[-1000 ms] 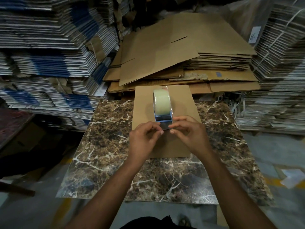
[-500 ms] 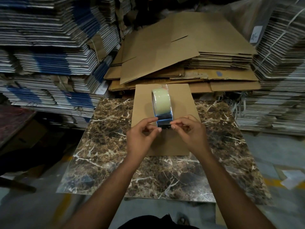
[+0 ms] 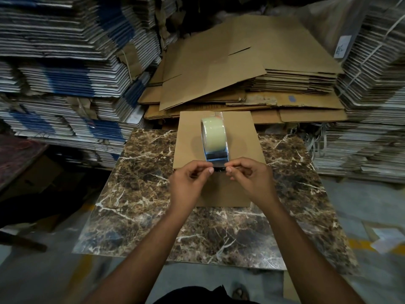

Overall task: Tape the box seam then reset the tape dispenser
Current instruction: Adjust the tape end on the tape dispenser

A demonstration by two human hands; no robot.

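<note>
Single head-worn wide-angle view, looked forward and down from above person's own forearms. Marble-patterned tabletop (image 3: 153, 194) filled centre, close; flat cardboard box (image 3: 241, 137) lay at arm's reach. Cardboard stacks (image 3: 65, 62) curved along far edges from lens distortion. No second view.

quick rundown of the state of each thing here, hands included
tape dispenser: standing on the box, roll loaded, near end between both hands
box: brown cardboard, closed top, on the marble slab
left hand: fingertips pinched at the dispenser's near end
right hand: fingertips pinched at the same end, opposite side
marble slab: flat, carrying the box
flattened cartons: stacked behind the slab
</note>
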